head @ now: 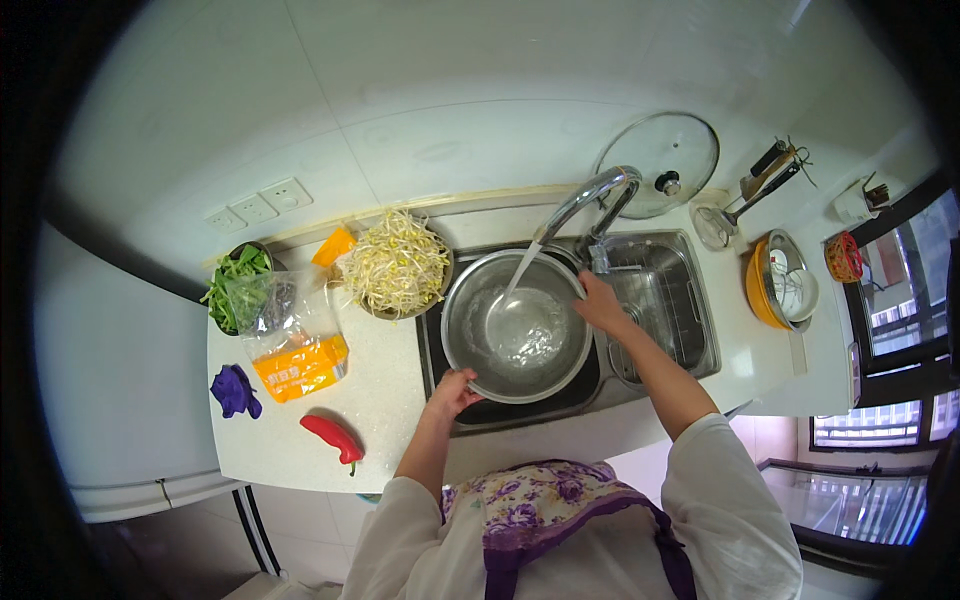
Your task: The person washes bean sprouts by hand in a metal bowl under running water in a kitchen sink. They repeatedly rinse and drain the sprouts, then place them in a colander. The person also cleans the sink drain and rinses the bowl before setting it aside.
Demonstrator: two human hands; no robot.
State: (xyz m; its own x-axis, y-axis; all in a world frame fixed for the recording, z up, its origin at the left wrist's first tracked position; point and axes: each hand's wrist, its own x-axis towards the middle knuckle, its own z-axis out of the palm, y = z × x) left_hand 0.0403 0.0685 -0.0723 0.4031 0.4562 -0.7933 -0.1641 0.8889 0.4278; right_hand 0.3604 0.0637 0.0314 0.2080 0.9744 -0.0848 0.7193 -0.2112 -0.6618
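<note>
A wide stainless-steel basin (465, 352) sits over the left bowl of the sink, with water pooling inside it. From the chrome faucet (581, 202) a stream of water (520, 276) runs down into the basin. My left hand (452, 394) grips the basin's rim at the lower left, thumb over the edge. On the opposite side, my right hand (600, 301) holds the rim at the right. The undersides of both hands' grips are hidden by the basin wall.
Left of the sink stand a bowl of bean sprouts (397, 266) and a container of leafy greens (232, 289). An opened plastic bag (300, 367), a purple cloth-like item (235, 391) and a red pepper (334, 439) lie nearby. A glass lid (664, 161) leans behind the right sink bowl (660, 300).
</note>
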